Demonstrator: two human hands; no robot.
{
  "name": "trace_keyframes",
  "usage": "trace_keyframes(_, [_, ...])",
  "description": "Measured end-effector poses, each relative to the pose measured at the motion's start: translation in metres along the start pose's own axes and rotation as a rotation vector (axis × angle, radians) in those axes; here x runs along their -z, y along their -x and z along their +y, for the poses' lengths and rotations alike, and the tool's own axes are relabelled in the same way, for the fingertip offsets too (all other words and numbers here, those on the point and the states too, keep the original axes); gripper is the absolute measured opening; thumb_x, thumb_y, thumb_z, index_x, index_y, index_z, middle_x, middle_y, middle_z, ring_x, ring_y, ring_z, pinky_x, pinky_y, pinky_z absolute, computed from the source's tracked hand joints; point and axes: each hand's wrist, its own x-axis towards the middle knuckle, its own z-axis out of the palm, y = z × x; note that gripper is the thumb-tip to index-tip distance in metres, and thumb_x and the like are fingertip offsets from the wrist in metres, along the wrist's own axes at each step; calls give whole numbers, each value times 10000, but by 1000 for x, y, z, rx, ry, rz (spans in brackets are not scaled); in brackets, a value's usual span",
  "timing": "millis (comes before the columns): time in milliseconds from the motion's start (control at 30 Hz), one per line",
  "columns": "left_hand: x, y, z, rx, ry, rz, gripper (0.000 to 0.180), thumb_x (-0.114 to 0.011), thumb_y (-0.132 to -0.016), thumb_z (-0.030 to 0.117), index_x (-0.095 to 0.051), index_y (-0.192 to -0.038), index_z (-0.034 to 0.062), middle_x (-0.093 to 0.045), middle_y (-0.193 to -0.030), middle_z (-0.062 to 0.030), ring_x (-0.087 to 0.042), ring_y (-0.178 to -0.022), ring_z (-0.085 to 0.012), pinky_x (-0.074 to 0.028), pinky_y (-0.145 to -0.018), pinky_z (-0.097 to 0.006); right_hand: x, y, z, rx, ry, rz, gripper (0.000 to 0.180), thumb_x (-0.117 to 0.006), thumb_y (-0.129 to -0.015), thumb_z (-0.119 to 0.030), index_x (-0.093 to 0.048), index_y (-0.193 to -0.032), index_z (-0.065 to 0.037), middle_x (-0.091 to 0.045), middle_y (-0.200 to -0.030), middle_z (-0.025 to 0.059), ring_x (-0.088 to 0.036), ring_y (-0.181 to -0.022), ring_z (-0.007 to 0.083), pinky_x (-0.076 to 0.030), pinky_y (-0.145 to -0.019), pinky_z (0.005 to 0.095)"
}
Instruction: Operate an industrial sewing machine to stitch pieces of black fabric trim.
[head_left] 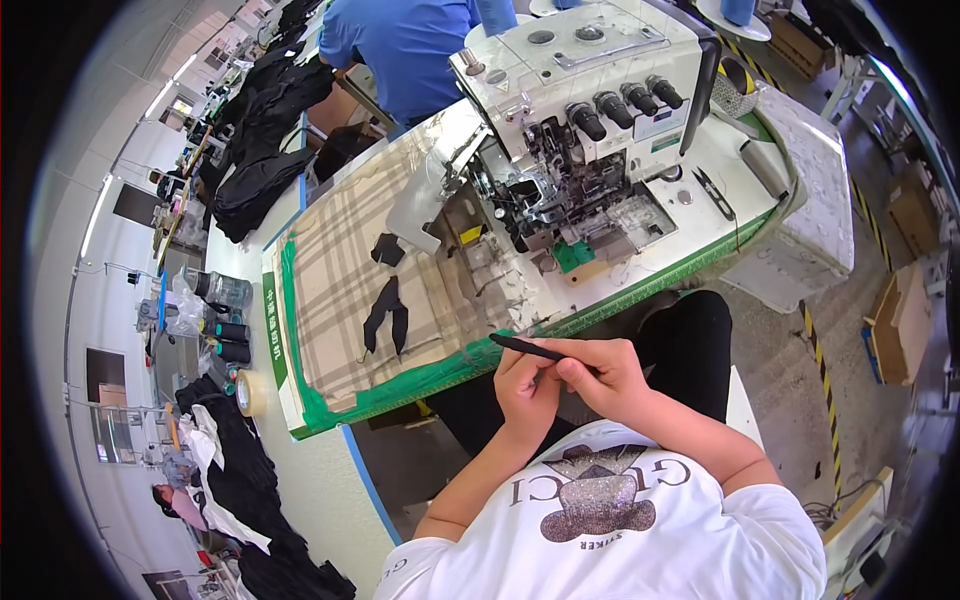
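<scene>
Grasping a slim black piece (524, 347) with fingers, the left hand (526, 390) and the right hand (608, 376) meet by the near edge of the worktop (692, 236). Beyond stands a white sewing machine (555, 82); to the left, small black pieces (376, 320) lie on checked cloth (322, 285).

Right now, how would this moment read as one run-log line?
left hand: holds slim black piece | right hand: same piece | sewing machine: ahead | black scraps: on plaid surface
</scene>
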Motion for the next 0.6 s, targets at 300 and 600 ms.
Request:
trace_keyframes(300, [3,0,-13,147,186,-21,118,-690,-775,-76,-662,-861,0,-600,-863,-78,-578,-731,-194,-461,-631,-286,-8,-5,1,-63,80,89,217,-571,-946,-58,-637,-1139,16,-635,-671,84,-607,-555,127,-498,-544,264])
trace_keyframes(600, [62,-25,-74,-75,-388,87,75,-650,-870,60,-702,-922,44,-633,-803,-101,-591,-736,-274,-461,-643,-353,61,-52,10,70,936,399,150,-628,-884,-159,-672,-1008,-88,-638,-726,156,-630,-643,358,-491,-565,434])
